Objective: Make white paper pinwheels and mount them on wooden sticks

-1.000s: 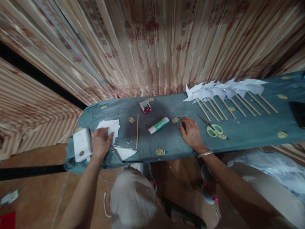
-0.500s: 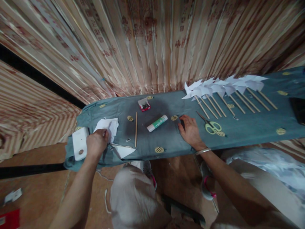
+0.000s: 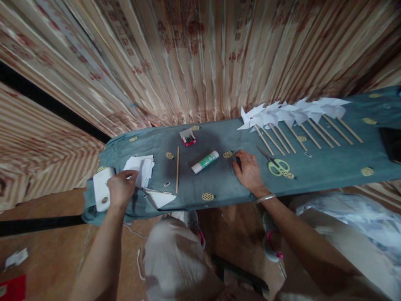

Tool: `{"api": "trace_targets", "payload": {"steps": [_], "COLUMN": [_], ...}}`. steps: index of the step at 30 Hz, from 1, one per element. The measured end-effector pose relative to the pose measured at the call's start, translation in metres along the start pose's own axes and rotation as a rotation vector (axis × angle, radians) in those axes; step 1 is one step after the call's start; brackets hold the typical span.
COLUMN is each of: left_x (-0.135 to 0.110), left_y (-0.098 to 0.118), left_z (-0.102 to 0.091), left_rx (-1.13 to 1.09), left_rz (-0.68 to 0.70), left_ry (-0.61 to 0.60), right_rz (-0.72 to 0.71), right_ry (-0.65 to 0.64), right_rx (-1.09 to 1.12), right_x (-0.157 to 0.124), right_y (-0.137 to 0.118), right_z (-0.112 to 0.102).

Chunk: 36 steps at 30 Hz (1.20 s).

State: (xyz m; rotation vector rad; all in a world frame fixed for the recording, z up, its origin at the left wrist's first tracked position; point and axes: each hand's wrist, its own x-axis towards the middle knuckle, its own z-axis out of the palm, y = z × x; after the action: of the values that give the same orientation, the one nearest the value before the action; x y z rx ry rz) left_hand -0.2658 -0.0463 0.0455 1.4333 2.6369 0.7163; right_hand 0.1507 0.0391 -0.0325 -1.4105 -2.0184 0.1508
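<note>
On the cloth-covered counter [image 3: 191, 192], a folded white sheet [image 3: 164, 201] lies by the near edge at left; a sleeve or wrist could push it off. The left hand [image 3: 120, 188] is at the left side of the paper stack [image 3: 145, 167], beside a white block [image 3: 99, 182]; its fingers are drawn together at the paper, but whether they grip a sheet cannot be told. Because the stack is loose and uneven, a pinch may lift several sheets. The right hand [image 3: 249, 171] rests with fingers loosely curled and apart, seemingly holding nothing; a sweep to the right could meet the blades of the scissors [image 3: 277, 165]. The cylindrical glue stick [image 3: 205, 162] may roll if bumped; the open red box [image 3: 188, 138], farther off, may spill its small dark contents if knocked. Materials, near to far: soft, wrinkled cloth with yellow pineapple motifs; thin, flat paper; a straight, slender wooden stick [image 3: 177, 171]; looped green scissor handles; at far right, overlapping pinwheels [image 3: 291, 115] with pointed white blades on pale sticks; beyond, a pleated, striped curtain [image 3: 188, 75]
</note>
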Motion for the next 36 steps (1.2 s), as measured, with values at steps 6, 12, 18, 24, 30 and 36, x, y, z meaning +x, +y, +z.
{"api": "trace_targets", "payload": {"steps": [6, 12, 18, 24, 30, 36], "left_x": [0.000, -0.003, -0.005, -0.029, -0.092, -0.143], "left_y": [-0.004, 0.000, 0.006, 0.059, 0.151, 0.200], "left_z": [-0.001, -0.001, -0.005, -0.032, -0.013, 0.065], "left_rx": [-0.221, -0.307, -0.274, -0.701, -1.343, -1.428], "left_rz": [-0.113, -0.150, -0.143, 0.014, -0.309, -0.503], "left_ry": [-0.028, -0.053, 0.009, 0.175, -0.206, -0.675], "right_rz": [-0.002, -0.006, -0.001, 0.056, 0.116, 0.181], "right_ry": [-0.001, 0.001, -0.018, -0.027, -0.056, -0.041], "right_rx": [0.011, 0.008, 0.006, 0.078, 0.203, 0.303], "right_x": [0.000, 0.000, 0.000, 0.001, 0.005, 0.016], "right_y": [0.002, 0.001, 0.001, 0.000, 0.004, 0.031], "right_z": [0.001, 0.000, 0.000, -0.001, -0.003, -0.066]}}
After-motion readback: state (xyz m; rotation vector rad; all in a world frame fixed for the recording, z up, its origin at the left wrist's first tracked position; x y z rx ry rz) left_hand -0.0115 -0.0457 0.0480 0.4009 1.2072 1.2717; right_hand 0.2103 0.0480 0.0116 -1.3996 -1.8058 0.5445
